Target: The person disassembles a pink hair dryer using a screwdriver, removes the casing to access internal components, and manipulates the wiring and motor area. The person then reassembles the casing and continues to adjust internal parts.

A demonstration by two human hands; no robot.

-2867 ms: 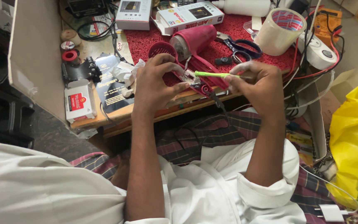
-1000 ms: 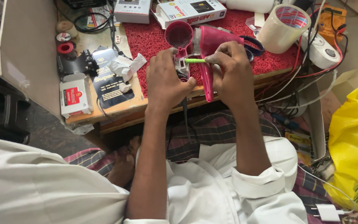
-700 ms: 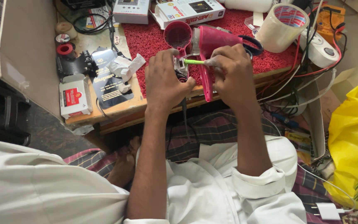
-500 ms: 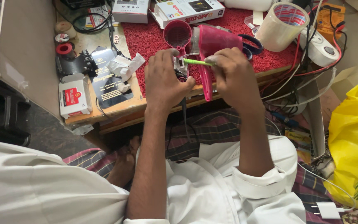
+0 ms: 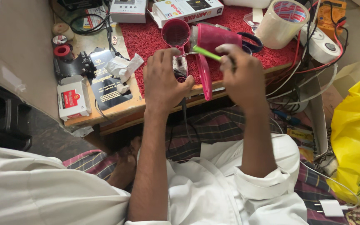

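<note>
A pink hair dryer point(image 5: 213, 37) lies taken apart on a red mat point(image 5: 146, 37) on a low wooden table point(image 5: 105, 112). My left hand point(image 5: 163, 79) grips the dryer's opened handle part, where small inner parts show between my fingers. My right hand point(image 5: 242, 73) holds a green-handled tool point(image 5: 207, 53), its tip pointing toward that opened part. A loose pink shell piece point(image 5: 205, 77) stands just right of my left hand.
A big roll of clear tape point(image 5: 282, 18), a white tape roll point(image 5: 323, 43), boxes point(image 5: 186, 9), a red-and-white box point(image 5: 73, 98), black scissors and wires crowd the table. A yellow bag point(image 5: 357, 137) sits at the right. A white charger plug point(image 5: 330, 207) lies by my lap.
My hands stay over the dryer handle. The green tool has tilted, and the right hand has drawn slightly right and up from the left hand.
</note>
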